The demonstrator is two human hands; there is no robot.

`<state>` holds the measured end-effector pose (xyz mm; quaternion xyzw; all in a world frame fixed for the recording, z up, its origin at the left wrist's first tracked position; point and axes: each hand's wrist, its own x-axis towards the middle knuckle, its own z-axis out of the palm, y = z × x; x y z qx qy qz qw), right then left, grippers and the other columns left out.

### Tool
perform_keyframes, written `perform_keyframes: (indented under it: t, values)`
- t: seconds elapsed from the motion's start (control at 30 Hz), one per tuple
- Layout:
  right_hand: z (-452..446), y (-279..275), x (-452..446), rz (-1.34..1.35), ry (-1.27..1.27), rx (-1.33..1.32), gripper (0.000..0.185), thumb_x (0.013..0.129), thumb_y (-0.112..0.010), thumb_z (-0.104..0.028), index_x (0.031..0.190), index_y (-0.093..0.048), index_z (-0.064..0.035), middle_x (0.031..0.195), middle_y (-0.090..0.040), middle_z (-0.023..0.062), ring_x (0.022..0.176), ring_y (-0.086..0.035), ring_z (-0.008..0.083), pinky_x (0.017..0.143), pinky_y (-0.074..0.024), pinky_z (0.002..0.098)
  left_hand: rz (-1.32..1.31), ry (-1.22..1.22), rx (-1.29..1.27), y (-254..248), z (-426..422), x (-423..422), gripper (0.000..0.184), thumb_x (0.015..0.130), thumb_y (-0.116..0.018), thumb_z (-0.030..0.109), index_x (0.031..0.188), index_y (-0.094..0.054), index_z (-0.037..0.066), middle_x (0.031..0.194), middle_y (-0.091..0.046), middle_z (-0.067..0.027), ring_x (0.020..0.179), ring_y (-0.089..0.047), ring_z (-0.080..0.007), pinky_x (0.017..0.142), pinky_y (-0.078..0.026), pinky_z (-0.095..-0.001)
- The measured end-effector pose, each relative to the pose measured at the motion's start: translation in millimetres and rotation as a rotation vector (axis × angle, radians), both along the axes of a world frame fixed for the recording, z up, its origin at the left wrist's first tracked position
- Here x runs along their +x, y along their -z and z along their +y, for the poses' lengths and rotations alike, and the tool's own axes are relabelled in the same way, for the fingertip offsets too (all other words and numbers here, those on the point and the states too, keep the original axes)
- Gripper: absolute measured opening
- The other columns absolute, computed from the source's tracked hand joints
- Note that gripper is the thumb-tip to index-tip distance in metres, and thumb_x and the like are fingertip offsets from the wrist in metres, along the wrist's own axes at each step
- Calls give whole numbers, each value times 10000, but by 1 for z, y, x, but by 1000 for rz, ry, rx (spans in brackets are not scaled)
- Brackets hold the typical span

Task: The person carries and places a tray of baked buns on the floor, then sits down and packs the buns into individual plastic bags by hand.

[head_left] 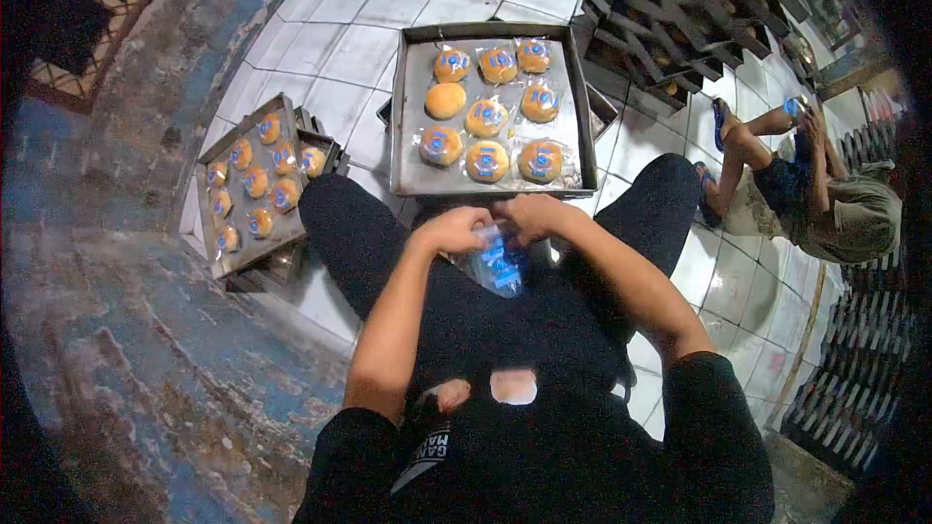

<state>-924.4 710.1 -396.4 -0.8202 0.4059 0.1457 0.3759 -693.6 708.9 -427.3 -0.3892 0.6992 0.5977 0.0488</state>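
Observation:
In my lap hangs a clear plastic bag [500, 267] with blue print; whether it is one bag or a stack I cannot tell. My left hand [454, 230] pinches its upper left edge. My right hand [536, 219] has its fingers curled at the bag's top right, slightly smeared. Just beyond both hands lies a metal tray [413, 170] of round golden buns. Most of these sit in clear printed bags, like the bagged bun [486, 161] closest to me. One plain bun [446, 100] at the tray's left shows no print.
A second tray [238, 254] of bagged buns stands tilted at my left by a worn blue wall [116, 349]. Dark stacked trays [670, 19] rise at the back right. Another person [815, 184] sits at the right on the white tiled floor [743, 277], near more dark racks [849, 378].

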Motion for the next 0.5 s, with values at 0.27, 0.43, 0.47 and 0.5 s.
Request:
perform_keyframes:
  t: [0.27,0.43,0.47,0.5]
  values:
    - [-7,-72,-49,-392,298,61,457,831,-846,-351,1110,-753,-1,894,-738,204,849,-715,334,786,-565,417,316,-1002,-734,-86,69,2,481,929,-773,165,1286,-464,75,1258,-606,-85,1190,-568,-197,1006,-483,-386]
    - [11,-133,-50,-867,943,149,424,894,-861,-245,1188,-704,17,1017,-740,24,848,-662,130,790,-544,326,927,-1483,231,-101,111,-15,311,1060,-632,215,1300,-451,134,1288,-556,-41,1146,-563,-181,1002,-465,-398]
    - [17,-131,-37,-968,1035,126,433,901,-861,-255,1198,-697,14,1018,-740,38,867,-667,124,800,-546,313,1038,-1383,364,-111,110,-25,440,1070,-634,306,1440,-431,183,1432,-543,-44,1240,-557,-204,1017,-465,-431]
    - [23,-122,-27,-1073,1125,110,442,907,-860,-264,1209,-691,10,1020,-739,51,886,-672,117,811,-549,300,1082,-1266,485,-117,104,-28,603,1057,-655,354,1580,-389,213,1548,-503,-76,1347,-517,-243,1082,-442,-493]
